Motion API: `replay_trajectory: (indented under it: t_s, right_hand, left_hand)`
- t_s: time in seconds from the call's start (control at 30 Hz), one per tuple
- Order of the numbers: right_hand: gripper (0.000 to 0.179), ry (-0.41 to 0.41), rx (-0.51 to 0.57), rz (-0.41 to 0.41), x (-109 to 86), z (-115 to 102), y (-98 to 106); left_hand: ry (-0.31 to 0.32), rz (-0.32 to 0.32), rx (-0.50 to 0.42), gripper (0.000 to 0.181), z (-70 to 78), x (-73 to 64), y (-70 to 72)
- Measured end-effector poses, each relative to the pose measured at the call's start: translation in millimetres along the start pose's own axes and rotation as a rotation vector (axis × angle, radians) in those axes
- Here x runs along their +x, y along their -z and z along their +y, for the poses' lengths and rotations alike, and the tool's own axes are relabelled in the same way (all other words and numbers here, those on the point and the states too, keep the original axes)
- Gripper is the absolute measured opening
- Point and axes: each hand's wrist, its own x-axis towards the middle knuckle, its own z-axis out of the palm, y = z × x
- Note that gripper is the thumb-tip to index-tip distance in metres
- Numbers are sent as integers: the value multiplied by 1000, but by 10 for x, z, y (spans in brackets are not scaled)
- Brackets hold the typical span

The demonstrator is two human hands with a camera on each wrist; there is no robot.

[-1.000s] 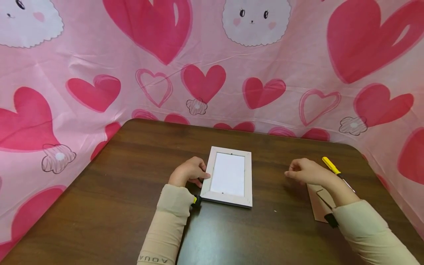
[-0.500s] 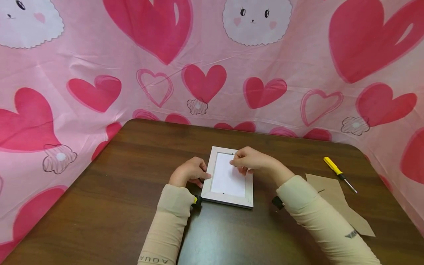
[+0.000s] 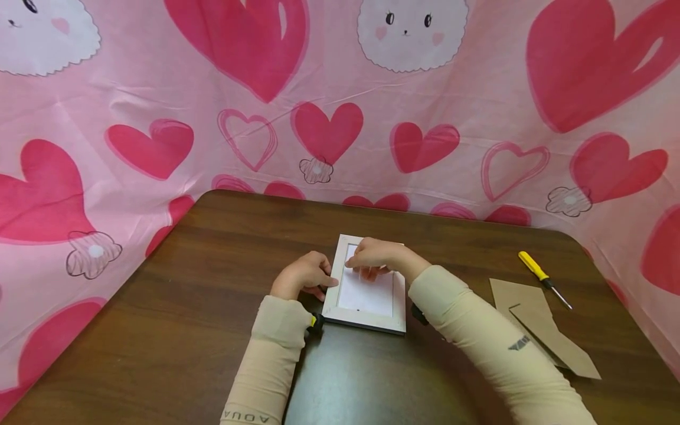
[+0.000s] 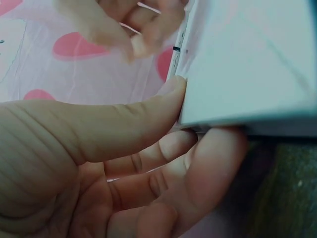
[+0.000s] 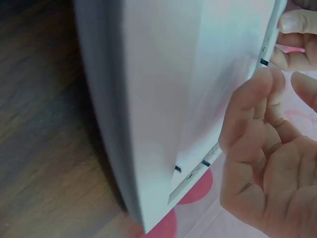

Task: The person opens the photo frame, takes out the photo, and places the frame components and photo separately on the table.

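Observation:
A white picture frame (image 3: 363, 319) lies face down mid-table, with a white sheet (image 3: 363, 296) showing in its opening. My left hand (image 3: 304, 276) grips the frame's left edge, thumb on top and fingers around the side and underneath. Above the upper part of the opening is my right hand (image 3: 378, 255), fingers bent and fingertips close to the inner left edge. In the right wrist view its thumb stands apart from the fingers, with nothing between them. Small black tabs (image 5: 264, 62) show along the frame's inner edge. The right hand hides the top of the opening.
To the right of the frame lies a brown cardboard piece (image 3: 523, 295) with a folded-out flap. Beyond it is a screwdriver (image 3: 533, 265) with a yellow handle. A pink heart-patterned cloth (image 3: 329, 77) hangs behind the wooden table (image 3: 159, 330).
My right hand has come from beside the cardboard onto the frame, then slid left across the opening toward its inner left edge. The left hand has kept its grip and place.

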Motion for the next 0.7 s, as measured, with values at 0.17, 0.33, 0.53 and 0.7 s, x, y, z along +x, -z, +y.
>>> replay_trajectory:
  t_s: [0.17, 0.33, 0.53, 0.7]
  right_hand:
    - [33, -36, -79, -32, 70, -78, -81]
    - [35, -51, -169, -1, 99, -99, -147]
    - [35, -66, -183, 1, 111, -76, -162]
    - [36, -82, -254, 35, 148, -94, -169]
  left_hand:
    - [-32, -17, -6, 20, -11, 11, -5]
    - [-25, -16, -17, 21, -6, 15, -9]
    - [-17, -16, -23, 20, -8, 16, -9]
    - [-10, -13, -30, 20, -17, 17, -4]
